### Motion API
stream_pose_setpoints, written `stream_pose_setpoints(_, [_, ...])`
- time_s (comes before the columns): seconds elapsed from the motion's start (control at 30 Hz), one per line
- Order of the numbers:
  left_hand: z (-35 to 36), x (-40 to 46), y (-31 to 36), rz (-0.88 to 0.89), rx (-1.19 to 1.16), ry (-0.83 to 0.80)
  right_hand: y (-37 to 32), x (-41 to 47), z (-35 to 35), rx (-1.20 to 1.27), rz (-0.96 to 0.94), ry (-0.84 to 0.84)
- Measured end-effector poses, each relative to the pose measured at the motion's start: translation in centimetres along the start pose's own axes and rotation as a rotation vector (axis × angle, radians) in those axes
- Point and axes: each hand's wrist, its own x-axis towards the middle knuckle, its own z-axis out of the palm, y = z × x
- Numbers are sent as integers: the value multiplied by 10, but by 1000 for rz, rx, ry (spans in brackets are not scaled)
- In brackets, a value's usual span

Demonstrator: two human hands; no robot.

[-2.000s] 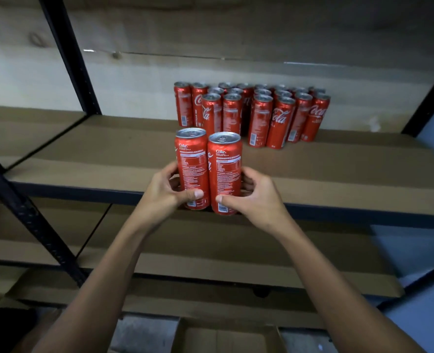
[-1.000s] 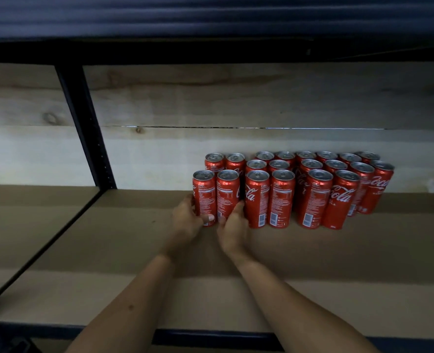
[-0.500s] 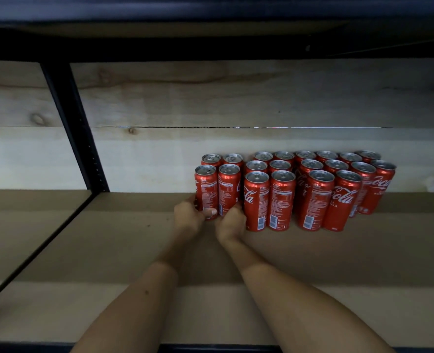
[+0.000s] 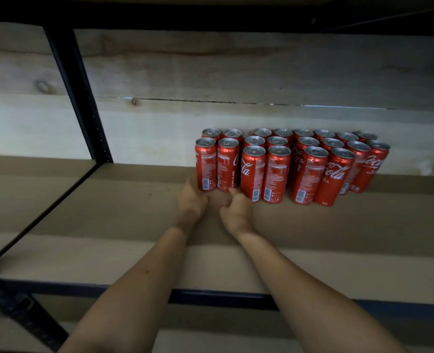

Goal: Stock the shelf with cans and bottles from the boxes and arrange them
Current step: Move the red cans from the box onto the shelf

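The shelf holds upright red cans. Both hands, the left hand and the right hand, now let go of the two leftmost cans, fingers loosely curled and empty.

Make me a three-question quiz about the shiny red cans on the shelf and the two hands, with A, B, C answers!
1. Where does the group of tall red metal cans stand?
A. On the floor
B. At the back of the brown board shelf, by the pale wooden wall
C. Inside a box

2. What colour are the can tops?
A. Silver
B. Green
C. Black

3. What are the left hand and right hand doing?
A. Lifting cans high up
B. Hanging beside the body
C. Reaching to the bottoms of the two leftmost front cans

Answers: 1 B, cans line the wall; 2 A, lids shine silver; 3 C, fingertips meet the can bases.
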Motion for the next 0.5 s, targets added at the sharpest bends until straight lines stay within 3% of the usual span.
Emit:
stream_pose_setpoints(0.13, [-7,-29,-4,38,81,-21,6,-17,-17,-69,18,-84])
stream_pose_setpoints(0.27, [-14,-62,-13,45,231,-165,16,-37,-39,-296,-81,-226])
stream_pose_setpoints(0.5, [-23,-140,-11,340,635,-221,40,-89,-89,-507,-298,-324])
